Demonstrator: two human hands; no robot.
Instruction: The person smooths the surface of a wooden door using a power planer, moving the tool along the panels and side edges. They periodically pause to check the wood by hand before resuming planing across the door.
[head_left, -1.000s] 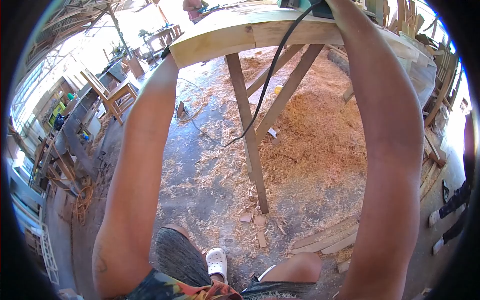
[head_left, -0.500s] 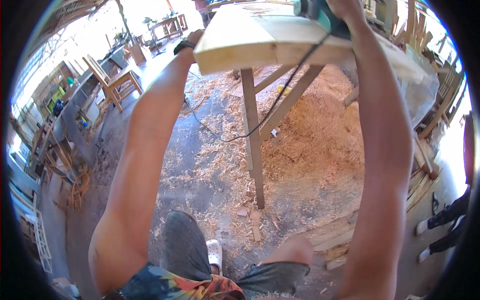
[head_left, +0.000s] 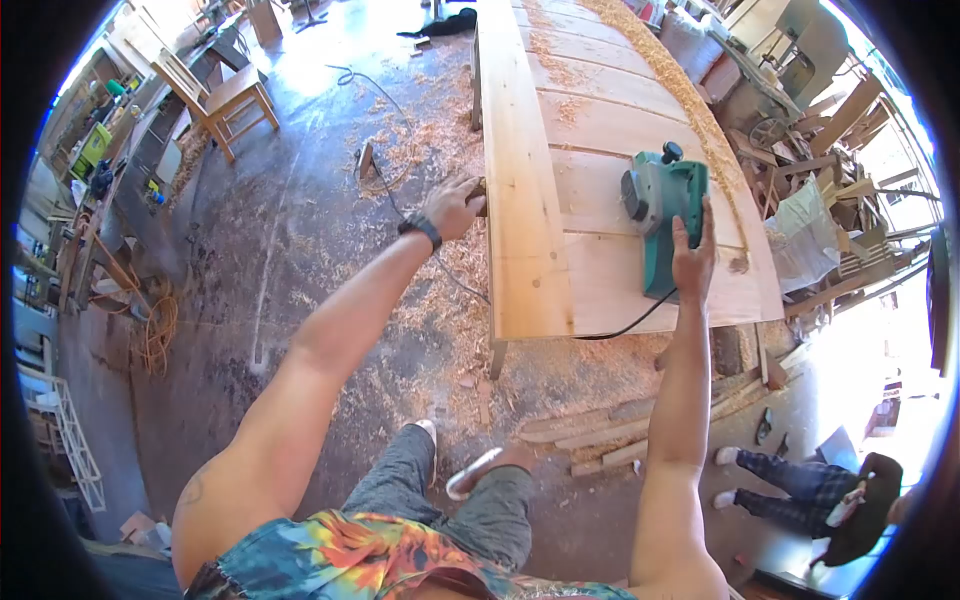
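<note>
A long wooden door panel [head_left: 600, 190] with grooves between its boards lies raised above the floor on wooden supports. My right hand [head_left: 692, 262] is closed round the rear handle of a green electric planer [head_left: 655, 235], which is on the panel toward its near end. From the planer's back a black cord [head_left: 640, 322] runs over the near edge. My left hand [head_left: 457, 207], a dark band on its wrist, grips the panel's left edge; its fingertips are partly hidden there.
Wood shavings [head_left: 400, 330] cover much of the floor and line the panel's right side. Loose boards [head_left: 630, 432] lie below the near end. A wooden chair [head_left: 222, 105] stands at left, scrap wood [head_left: 830, 140] at right. Another person [head_left: 800, 490] is at lower right.
The view has tilted down and swung right, so more of the panel's top shows. The planer and my right hand now appear nearer the panel's close end. Both hands keep their holds.
</note>
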